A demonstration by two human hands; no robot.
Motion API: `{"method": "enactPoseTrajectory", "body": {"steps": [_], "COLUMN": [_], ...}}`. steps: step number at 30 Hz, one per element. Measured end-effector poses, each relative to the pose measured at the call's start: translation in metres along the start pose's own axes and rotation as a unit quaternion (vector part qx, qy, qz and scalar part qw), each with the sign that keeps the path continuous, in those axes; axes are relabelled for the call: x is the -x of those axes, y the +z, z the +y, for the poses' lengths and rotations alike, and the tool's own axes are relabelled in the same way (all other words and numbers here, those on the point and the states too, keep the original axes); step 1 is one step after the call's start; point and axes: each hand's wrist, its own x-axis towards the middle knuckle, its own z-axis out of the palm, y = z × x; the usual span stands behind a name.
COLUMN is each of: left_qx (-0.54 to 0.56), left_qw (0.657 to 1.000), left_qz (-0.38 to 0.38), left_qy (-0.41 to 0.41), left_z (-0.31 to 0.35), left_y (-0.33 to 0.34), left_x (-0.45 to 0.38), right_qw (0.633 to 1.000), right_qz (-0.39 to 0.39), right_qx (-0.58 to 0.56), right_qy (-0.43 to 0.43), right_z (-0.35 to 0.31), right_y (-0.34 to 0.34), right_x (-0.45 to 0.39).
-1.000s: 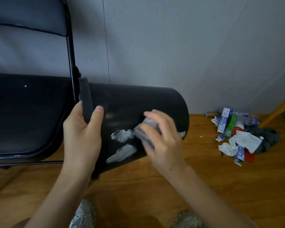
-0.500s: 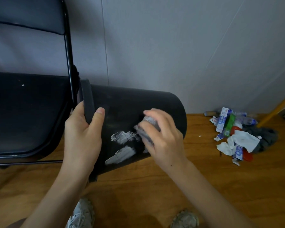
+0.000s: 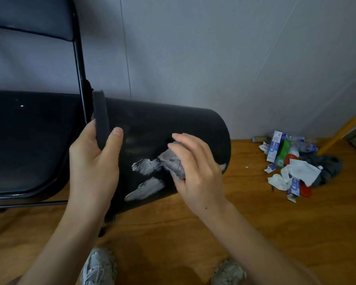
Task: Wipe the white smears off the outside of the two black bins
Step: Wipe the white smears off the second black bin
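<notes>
A black bin (image 3: 169,124) lies on its side in the air, its rim to the left and its bottom to the right. My left hand (image 3: 95,161) grips the rim, thumb over the outside. Two white smears (image 3: 146,165) (image 3: 145,189) streak the bin's near side, and a small white patch (image 3: 222,166) shows near its bottom edge. My right hand (image 3: 197,173) holds a bunched grey cloth (image 3: 173,163) and presses it against the bin just right of the upper smear. Only one bin is in view.
A black folding chair (image 3: 29,140) stands at the left, touching the bin's rim area. A pile of litter (image 3: 290,167) with boxes, bottles and tissues lies on the wooden floor (image 3: 275,233) by the wall, beside a mop with a yellow handle (image 3: 341,130). My shoes (image 3: 99,266) show below.
The cloth in my right hand has shifted slightly over the bin's side near the upper smear. My left hand keeps its hold on the rim; both smears look much the same.
</notes>
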Motion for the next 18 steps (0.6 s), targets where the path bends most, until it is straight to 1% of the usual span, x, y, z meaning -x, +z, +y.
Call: {"method": "enactPoseTrajectory", "body": {"steps": [2,7,8,9,12,13,16,18], "left_qx": [-0.002,-0.002,0.003,0.013,0.031,0.031,0.040,0.040], "left_qw": [1.000,1.000,1.000,1.000,0.999,0.999,0.999,0.999], "left_qz": [0.003,0.006,0.006,0.007,0.005,0.004,0.002,0.006], "left_qy": [-0.005,-0.018,-0.021,-0.025,-0.030,-0.029,-0.033,-0.035], "left_z": [0.000,-0.001,-0.001,0.000,0.004,0.004,0.005,0.006], "left_y": [-0.001,-0.005,-0.005,-0.004,0.000,0.001,0.001,-0.002], "left_x": [0.000,0.001,0.001,0.000,0.000,0.000,0.000,-0.001], "right_qw": [1.000,0.992,0.991,0.992,0.999,1.000,0.997,0.996], "right_qz": [-0.002,-0.022,-0.022,-0.017,0.006,0.003,-0.033,-0.045], "right_qx": [-0.018,-0.003,-0.002,-0.005,-0.008,-0.008,-0.027,-0.035], "right_qy": [-0.023,-0.126,-0.133,-0.122,-0.037,-0.028,-0.067,-0.071], "right_z": [0.002,0.002,0.006,0.011,0.020,0.019,0.016,0.019], "right_y": [0.000,0.001,0.000,0.000,-0.005,-0.006,-0.005,-0.008], "right_x": [0.005,0.016,0.015,0.011,0.003,0.003,0.010,0.008]}}
